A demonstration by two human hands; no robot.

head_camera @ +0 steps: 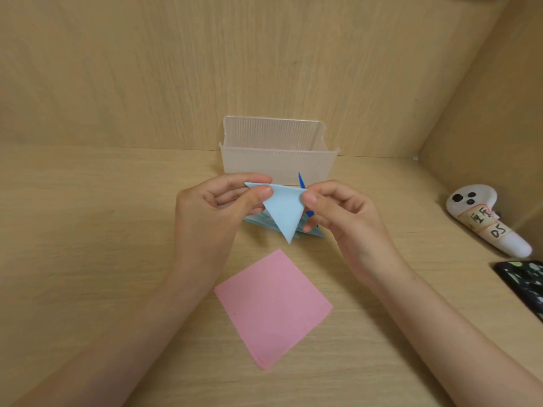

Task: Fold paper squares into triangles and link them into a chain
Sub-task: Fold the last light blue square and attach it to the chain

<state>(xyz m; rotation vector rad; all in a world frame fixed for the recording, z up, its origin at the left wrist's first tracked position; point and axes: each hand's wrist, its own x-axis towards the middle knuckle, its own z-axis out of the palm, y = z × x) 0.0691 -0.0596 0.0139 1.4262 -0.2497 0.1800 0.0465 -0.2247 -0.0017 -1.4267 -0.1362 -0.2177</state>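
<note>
A light blue paper triangle (283, 211) hangs point down above the desk. My left hand (219, 205) pinches its upper left corner between thumb and forefinger. My right hand (342, 211) pinches its upper right corner. Behind and below the triangle lie more folded blue pieces (316, 232), partly hidden, with a dark blue tip (301, 180) sticking up near my right fingers. A stack of pink paper squares (273, 306) lies flat on the desk, nearer to me.
A translucent plastic box (279, 160) stands behind the hands against the back wall. A white controller with a labelled handle (482, 218) lies at the right, and a dark phone (526, 284) sits at the right edge. Wooden walls close in the back and right.
</note>
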